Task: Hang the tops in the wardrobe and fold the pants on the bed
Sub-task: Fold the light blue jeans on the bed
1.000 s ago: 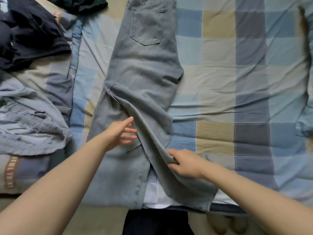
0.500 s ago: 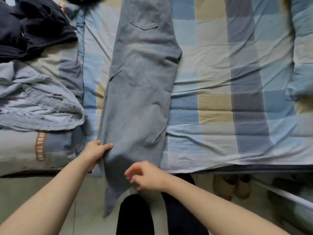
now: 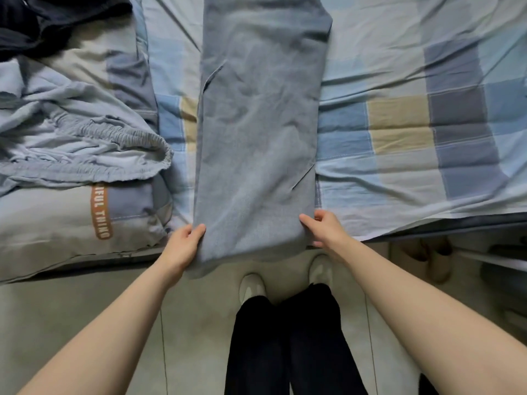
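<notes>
Both hands gripping jeans at bed edge

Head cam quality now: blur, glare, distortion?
Head view: soft, even light, no glare; jeans slightly soft, as are left hand and right hand gripping the hem corners; wide-angle bends the bed edge; faint shadow under it.

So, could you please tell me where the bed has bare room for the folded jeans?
Free: the checked sheet right of the grey-blue denim jeans, out to the bed edge. Crowded: the left side, with the crumpled light-blue elastic-waist garment, dark navy clothes and lettered pillow.
</notes>
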A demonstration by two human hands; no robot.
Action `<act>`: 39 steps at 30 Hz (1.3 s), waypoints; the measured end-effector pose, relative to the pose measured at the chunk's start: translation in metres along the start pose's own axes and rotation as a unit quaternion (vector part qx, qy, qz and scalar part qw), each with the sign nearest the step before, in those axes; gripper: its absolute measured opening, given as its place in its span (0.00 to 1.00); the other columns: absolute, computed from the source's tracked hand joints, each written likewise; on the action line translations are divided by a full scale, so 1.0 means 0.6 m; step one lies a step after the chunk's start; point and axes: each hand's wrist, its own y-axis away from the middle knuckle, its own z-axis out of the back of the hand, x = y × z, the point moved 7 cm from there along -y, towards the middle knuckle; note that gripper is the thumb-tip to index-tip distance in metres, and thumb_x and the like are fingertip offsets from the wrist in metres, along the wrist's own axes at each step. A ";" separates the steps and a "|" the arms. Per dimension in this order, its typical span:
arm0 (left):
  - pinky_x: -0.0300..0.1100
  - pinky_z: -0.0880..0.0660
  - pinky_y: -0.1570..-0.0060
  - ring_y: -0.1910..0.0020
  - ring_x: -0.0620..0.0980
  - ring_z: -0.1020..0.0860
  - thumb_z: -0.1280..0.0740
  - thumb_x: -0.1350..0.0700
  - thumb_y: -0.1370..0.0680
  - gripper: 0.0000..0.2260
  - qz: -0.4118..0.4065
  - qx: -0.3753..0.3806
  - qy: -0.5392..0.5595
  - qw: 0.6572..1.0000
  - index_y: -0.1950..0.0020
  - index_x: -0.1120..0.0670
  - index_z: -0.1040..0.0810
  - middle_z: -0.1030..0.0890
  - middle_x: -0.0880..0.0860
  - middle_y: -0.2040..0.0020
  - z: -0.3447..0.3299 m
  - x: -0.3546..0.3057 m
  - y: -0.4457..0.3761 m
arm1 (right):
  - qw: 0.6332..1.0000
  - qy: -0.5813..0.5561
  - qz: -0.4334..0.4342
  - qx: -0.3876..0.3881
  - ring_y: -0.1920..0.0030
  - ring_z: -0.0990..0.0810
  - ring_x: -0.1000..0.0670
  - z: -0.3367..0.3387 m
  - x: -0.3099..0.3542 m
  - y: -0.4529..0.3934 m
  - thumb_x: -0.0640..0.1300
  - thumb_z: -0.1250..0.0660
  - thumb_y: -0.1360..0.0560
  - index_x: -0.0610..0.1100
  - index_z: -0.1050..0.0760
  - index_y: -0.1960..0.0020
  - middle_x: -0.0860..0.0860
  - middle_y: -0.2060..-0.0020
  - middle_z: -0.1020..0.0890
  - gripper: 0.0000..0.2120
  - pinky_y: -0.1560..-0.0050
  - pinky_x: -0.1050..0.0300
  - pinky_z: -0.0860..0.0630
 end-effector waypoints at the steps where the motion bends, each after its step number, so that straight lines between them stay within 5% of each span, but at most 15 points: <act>1: 0.38 0.30 0.63 0.62 0.48 0.24 0.39 0.54 0.18 0.13 -0.022 -0.008 -0.035 0.999 0.58 0.59 0.21 0.18 0.52 0.60 0.008 0.001 0.001 | 0.998 0.043 0.036 -0.032 0.58 0.24 0.48 0.002 0.004 0.006 0.45 0.31 0.25 0.40 0.25 0.49 0.46 0.59 0.22 0.09 0.55 0.54 0.26; 5: 0.49 0.34 0.63 0.61 0.54 0.29 0.38 0.56 0.18 0.17 -0.055 -0.058 -0.130 0.988 0.58 0.69 0.25 0.22 0.66 0.60 0.041 0.003 -0.005 | 0.987 0.123 0.098 -0.039 0.63 0.27 0.45 -0.013 0.009 0.020 0.46 0.32 0.25 0.42 0.30 0.62 0.47 0.67 0.25 0.12 0.61 0.53 0.32; 9: 0.44 0.32 0.65 0.63 0.51 0.33 0.34 0.56 0.20 0.16 -0.033 -0.016 -0.086 0.996 0.65 0.64 0.26 0.30 0.59 0.66 0.036 0.011 -0.017 | 0.990 0.120 0.056 -0.051 0.52 0.22 0.40 -0.015 -0.001 0.006 0.45 0.32 0.25 0.32 0.25 0.51 0.37 0.52 0.20 0.14 0.49 0.50 0.27; 11: 0.40 0.29 0.66 0.62 0.49 0.31 0.32 0.56 0.21 0.13 -0.019 0.013 -0.038 0.999 0.64 0.60 0.25 0.29 0.56 0.65 0.025 0.012 -0.019 | 0.995 0.080 0.033 -0.052 0.56 0.24 0.45 -0.015 -0.007 0.001 0.42 0.33 0.25 0.32 0.26 0.54 0.38 0.55 0.21 0.11 0.55 0.54 0.28; 14: 0.48 0.24 0.55 0.58 0.51 0.26 0.32 0.55 0.21 0.09 0.011 0.054 0.024 0.998 0.55 0.61 0.22 0.23 0.58 0.58 0.008 0.025 -0.020 | 0.998 -0.049 -0.024 0.008 0.65 0.26 0.50 -0.031 -0.019 0.007 0.40 0.35 0.23 0.43 0.30 0.62 0.47 0.64 0.24 0.10 0.66 0.59 0.28; 17: 0.54 0.25 0.49 0.54 0.53 0.24 0.33 0.54 0.21 0.11 0.037 0.066 0.076 0.994 0.50 0.63 0.21 0.20 0.59 0.53 0.003 0.038 -0.021 | 0.994 -0.093 -0.041 0.048 0.64 0.26 0.51 -0.033 -0.019 0.009 0.39 0.37 0.21 0.45 0.30 0.59 0.49 0.63 0.24 0.08 0.63 0.56 0.27; 20: 0.52 0.25 0.47 0.50 0.56 0.19 0.33 0.55 0.21 0.14 0.064 0.083 0.181 0.978 0.46 0.67 0.20 0.17 0.58 0.48 -0.007 0.043 -0.015 | 0.995 -0.097 0.014 0.019 0.61 0.26 0.48 0.000 -0.004 0.006 0.38 0.37 0.22 0.41 0.27 0.54 0.45 0.60 0.23 0.03 0.60 0.54 0.29; 23: 0.47 0.23 0.51 0.52 0.52 0.16 0.34 0.56 0.21 0.10 0.081 0.111 0.235 0.962 0.48 0.62 0.18 0.14 0.55 0.50 -0.030 0.042 0.010 | 0.990 -0.086 0.101 -0.044 0.68 0.31 0.56 0.054 0.001 0.025 0.38 0.36 0.22 0.45 0.32 0.65 0.50 0.69 0.29 0.13 0.67 0.61 0.35; 25: 0.47 0.24 0.48 0.51 0.53 0.17 0.35 0.57 0.21 0.09 0.078 0.140 0.245 0.956 0.49 0.60 0.18 0.15 0.56 0.50 -0.049 0.037 0.029 | 0.988 -0.055 0.141 -0.040 0.70 0.28 0.63 0.076 -0.001 0.038 0.41 0.38 0.20 0.47 0.29 0.64 0.55 0.69 0.26 0.13 0.67 0.67 0.33; 29: 0.41 0.23 0.47 0.50 0.48 0.18 0.33 0.58 0.21 0.08 0.046 0.154 0.164 0.973 0.46 0.59 0.18 0.15 0.54 0.48 -0.066 0.044 0.045 | 0.989 -0.113 0.034 0.084 0.57 0.20 0.60 0.057 -0.035 0.039 0.48 0.43 0.18 0.48 0.22 0.52 0.56 0.54 0.18 0.11 0.56 0.60 0.26; 33: 0.31 0.28 0.55 0.57 0.42 0.23 0.32 0.57 0.21 0.08 0.035 0.149 0.012 0.988 0.47 0.58 0.17 0.17 0.50 0.53 -0.068 0.077 0.057 | 0.994 -0.032 -0.036 0.096 0.47 0.24 0.51 0.046 -0.069 0.035 0.56 0.46 0.19 0.53 0.28 0.40 0.53 0.42 0.23 0.14 0.47 0.49 0.30; 36: 0.28 0.29 0.66 0.61 0.42 0.23 0.31 0.58 0.22 0.08 0.048 0.150 -0.054 0.986 0.47 0.61 0.17 0.18 0.52 0.55 -0.074 0.108 0.076 | 0.983 0.066 -0.049 0.166 0.42 0.28 0.53 0.019 -0.097 0.047 0.64 0.46 0.22 0.59 0.33 0.35 0.61 0.40 0.28 0.18 0.44 0.43 0.34; 39: 0.36 0.25 0.55 0.55 0.47 0.21 0.33 0.55 0.20 0.10 0.076 0.154 -0.012 0.985 0.44 0.59 0.18 0.17 0.55 0.50 -0.081 0.126 0.103 | 0.974 0.094 -0.036 0.201 0.46 0.26 0.58 0.008 -0.114 0.061 0.61 0.37 0.24 0.57 0.27 0.40 0.63 0.46 0.22 0.15 0.47 0.50 0.32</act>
